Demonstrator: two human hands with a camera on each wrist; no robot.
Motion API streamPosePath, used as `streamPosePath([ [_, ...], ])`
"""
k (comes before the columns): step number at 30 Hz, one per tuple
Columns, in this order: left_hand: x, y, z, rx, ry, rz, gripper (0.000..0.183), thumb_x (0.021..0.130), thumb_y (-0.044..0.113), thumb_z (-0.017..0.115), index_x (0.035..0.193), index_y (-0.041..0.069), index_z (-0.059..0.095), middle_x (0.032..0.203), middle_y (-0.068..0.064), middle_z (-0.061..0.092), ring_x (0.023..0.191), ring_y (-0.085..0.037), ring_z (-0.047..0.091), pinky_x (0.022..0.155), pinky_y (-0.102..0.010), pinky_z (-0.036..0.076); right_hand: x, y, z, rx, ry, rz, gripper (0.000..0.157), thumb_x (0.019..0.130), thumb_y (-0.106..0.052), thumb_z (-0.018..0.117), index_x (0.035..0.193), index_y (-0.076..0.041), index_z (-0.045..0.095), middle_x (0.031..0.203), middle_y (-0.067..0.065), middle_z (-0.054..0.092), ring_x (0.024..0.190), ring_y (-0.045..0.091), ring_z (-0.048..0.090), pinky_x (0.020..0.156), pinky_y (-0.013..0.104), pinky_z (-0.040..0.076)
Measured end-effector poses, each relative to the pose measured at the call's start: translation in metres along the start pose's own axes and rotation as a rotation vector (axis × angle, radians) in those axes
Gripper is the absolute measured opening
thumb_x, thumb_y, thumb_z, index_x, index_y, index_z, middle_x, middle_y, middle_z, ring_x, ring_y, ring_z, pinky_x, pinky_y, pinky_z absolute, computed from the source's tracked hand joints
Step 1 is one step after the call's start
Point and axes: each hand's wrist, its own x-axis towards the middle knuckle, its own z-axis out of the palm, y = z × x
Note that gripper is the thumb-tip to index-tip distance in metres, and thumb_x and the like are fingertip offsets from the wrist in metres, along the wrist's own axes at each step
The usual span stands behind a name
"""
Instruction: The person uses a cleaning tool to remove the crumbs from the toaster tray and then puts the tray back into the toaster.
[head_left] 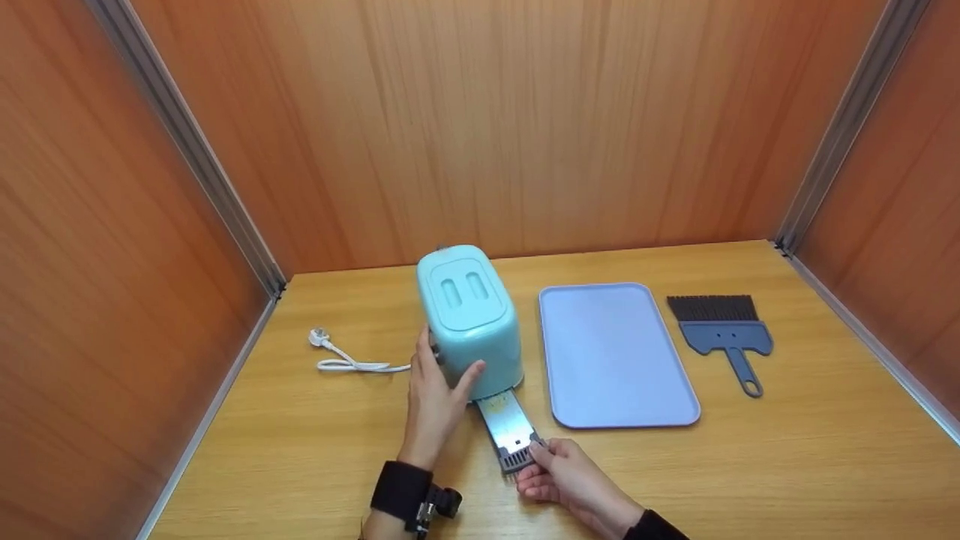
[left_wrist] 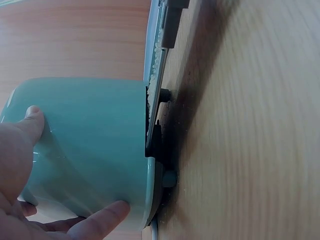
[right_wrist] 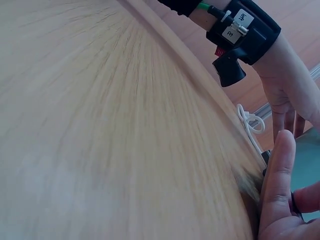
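Observation:
A light blue toaster (head_left: 480, 352) stands on the table, its lid marked with two slot-shaped recesses. My left hand (head_left: 435, 405) holds it at the near left corner, thumb on the front end and fingers along the left side. Out of the toaster's base slopes a metal crumb tray (head_left: 506, 420), still partly inside. Yellowish crumbs (left_wrist: 154, 75) lie on it. My right hand (head_left: 566, 480) pinches the tray's dark slotted handle (head_left: 517, 459) between thumb and fingers. In the right wrist view the right hand (right_wrist: 282, 200) hides most of the tray.
Right of the toaster lies a lavender tray (head_left: 619, 360). Beyond it is a blue-grey brush (head_left: 724, 334) with dark bristles. A white power cord (head_left: 360, 367) with its plug lies at the left. Wood-patterned panels (head_left: 480, 135) enclose the table on the back and sides.

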Motion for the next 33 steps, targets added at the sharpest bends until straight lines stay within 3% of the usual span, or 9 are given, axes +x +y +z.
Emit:
streamPosePath([
  [5,-0.001,-0.001,0.001,-0.001,0.016,0.029,0.105,0.095,0.044,0.083,0.171,0.015,0.016,0.167,-0.025,0.037,0.157,-0.042,0.039,0.127,-0.061,0.036,-0.003,0.001,-0.001,-0.004,-0.003,0.003,0.021,0.117,-0.013,0.040,0.122,0.006,0.047,0.083,0.005,0.068,0.070,0.010,0.071,0.068,0.021,0.062],
  [16,0.000,0.000,0.000,-0.008,0.000,-0.009,0.107,0.095,0.044,0.083,0.172,0.018,0.013,0.169,-0.023,0.035,0.158,-0.040,0.037,0.128,-0.060,0.035,-0.008,0.004,-0.006,-0.014,-0.007,0.023,0.019,0.117,-0.014,0.039,0.119,0.003,0.048,0.082,0.004,0.069,0.070,0.009,0.071,0.068,0.021,0.062],
  [33,0.000,-0.001,0.001,-0.004,0.000,0.006,0.106,0.095,0.044,0.082,0.172,0.017,0.013,0.170,-0.022,0.035,0.159,-0.040,0.037,0.128,-0.061,0.034,-0.013,0.003,-0.011,-0.023,-0.029,0.070,0.020,0.118,-0.015,0.037,0.119,0.001,0.049,0.084,0.004,0.069,0.070,0.008,0.070,0.069,0.020,0.061],
])
